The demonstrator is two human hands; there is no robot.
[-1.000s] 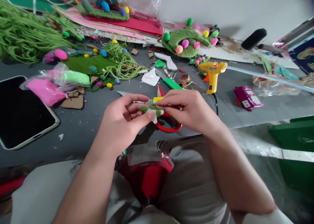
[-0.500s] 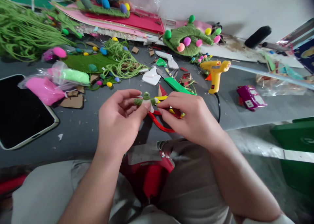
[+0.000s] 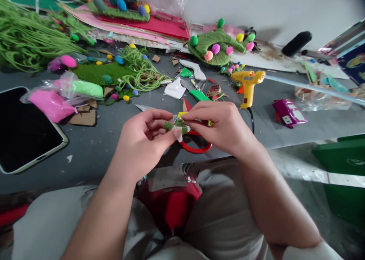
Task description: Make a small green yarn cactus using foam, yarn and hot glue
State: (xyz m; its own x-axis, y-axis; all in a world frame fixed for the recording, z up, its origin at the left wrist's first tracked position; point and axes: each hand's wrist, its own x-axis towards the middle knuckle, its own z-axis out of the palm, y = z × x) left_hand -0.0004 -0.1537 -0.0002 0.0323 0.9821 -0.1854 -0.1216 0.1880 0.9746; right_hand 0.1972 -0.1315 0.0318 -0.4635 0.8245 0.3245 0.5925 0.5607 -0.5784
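Observation:
My left hand (image 3: 144,138) is closed, pinching a small white star-shaped piece (image 3: 179,132) between thumb and fingers. Green yarn (image 3: 180,122) covers some of its points, and white shows below. Closed at the upper right of the piece, my right hand (image 3: 218,121) has its thumb and index finger pinched on the yarn; any loose strand is too thin to make out. Under both hands lie scissors with red handles (image 3: 196,150). Their blade (image 3: 142,107) pokes out left of my fingers, and the middle is hidden. A yellow object (image 3: 182,114) shows partly behind the piece.
A yellow glue gun (image 3: 248,87) lies to the right, its cord running forward. Beyond my hands are a green cutter (image 3: 199,95), white scraps (image 3: 174,89) and a yarn-wrapped green shape (image 3: 213,43) with coloured balls. A tablet (image 3: 25,134) and pink clay (image 3: 51,104) lie left.
The star-shaped piece has turned and moved slightly right and down. My right fingertips have gone from its right side to its top. More of the scissors shows.

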